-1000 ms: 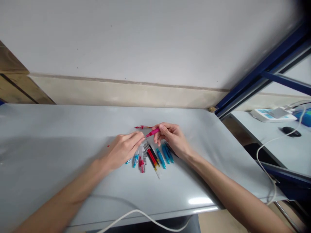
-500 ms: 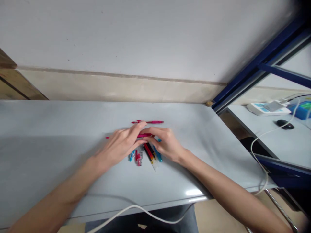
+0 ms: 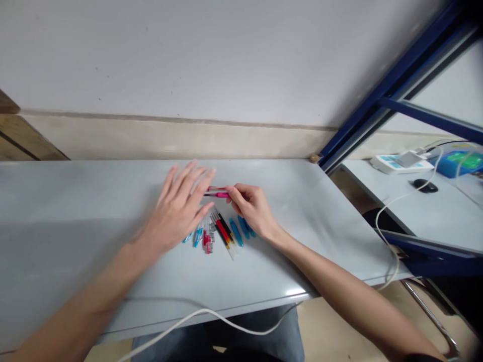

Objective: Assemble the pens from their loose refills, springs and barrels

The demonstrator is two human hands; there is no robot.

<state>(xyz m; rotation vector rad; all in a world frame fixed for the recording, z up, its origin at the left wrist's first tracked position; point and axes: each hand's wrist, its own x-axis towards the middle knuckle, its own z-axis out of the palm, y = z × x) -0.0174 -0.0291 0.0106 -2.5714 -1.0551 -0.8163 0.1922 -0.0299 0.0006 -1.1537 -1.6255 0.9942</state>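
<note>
My right hand [image 3: 251, 208] pinches a pink pen [image 3: 222, 194] near the middle of the table, beside a second pink pen that is partly hidden. Left of it, my left hand [image 3: 177, 211] is spread with its fingers apart, slightly blurred, over the near end of the pens. Below the hands lie red and black refills [image 3: 223, 229] with yellowish ends, several blue barrels [image 3: 236, 232], red-pink pen parts [image 3: 207, 241], and light blue and clear parts [image 3: 198, 237].
The grey table [image 3: 94, 201] meets a tiled wall. A white cable [image 3: 241, 329] crosses the near edge. Beyond a blue frame [image 3: 354, 95] at right stand a black mouse [image 3: 425, 185], a white device [image 3: 392, 164] and a blue box [image 3: 458, 163].
My left hand has come off the pink pen and spread its fingers. My right hand has moved away from the left with the pink pen, up to the other pink pen. The view has shifted slightly.
</note>
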